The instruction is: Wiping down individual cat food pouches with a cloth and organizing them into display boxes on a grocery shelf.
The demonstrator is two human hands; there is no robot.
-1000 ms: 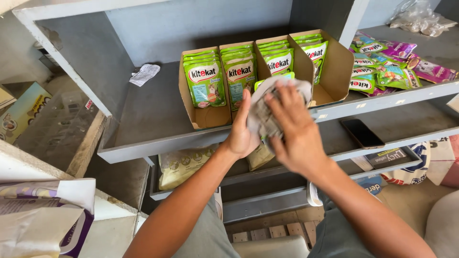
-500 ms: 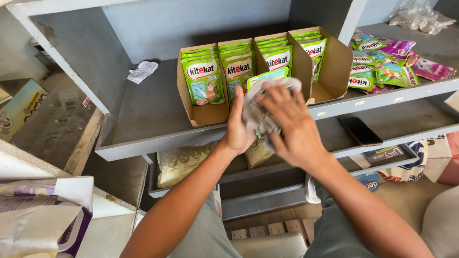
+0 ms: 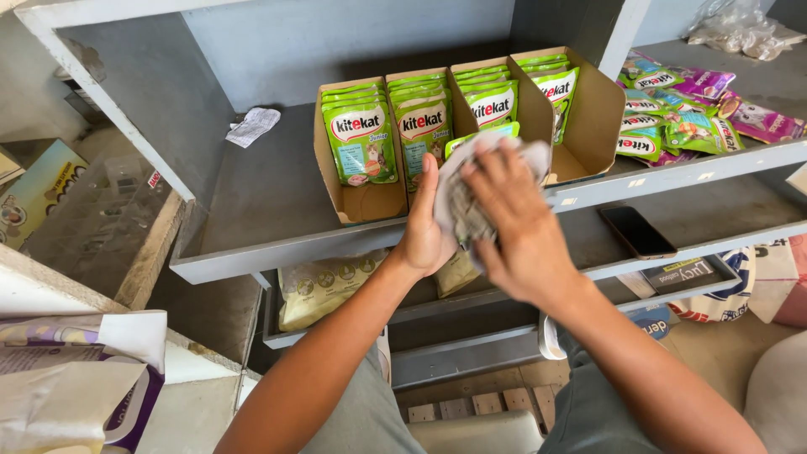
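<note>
- Spanning the scene, the grey shelf (image 3: pixel 277 202) carries an open cardboard display box (image 3: pixel 588 118) of green pouches (image 3: pixel 361 143).
- Just in front of that box, the right hand (image 3: pixel 513 227) presses a grey cloth (image 3: pixel 471 202) over a green pouch (image 3: pixel 483 133), fingers clamped on the cloth.
- The left hand (image 3: pixel 424 235) grips the pouch from behind; wiping seems under way, and slotting it back calls for a free row.
- Right of the box lie loose pouches (image 3: pixel 672 118); below it, a black phone (image 3: pixel 636 231); left of it, crumpled paper (image 3: pixel 252 126).
</note>
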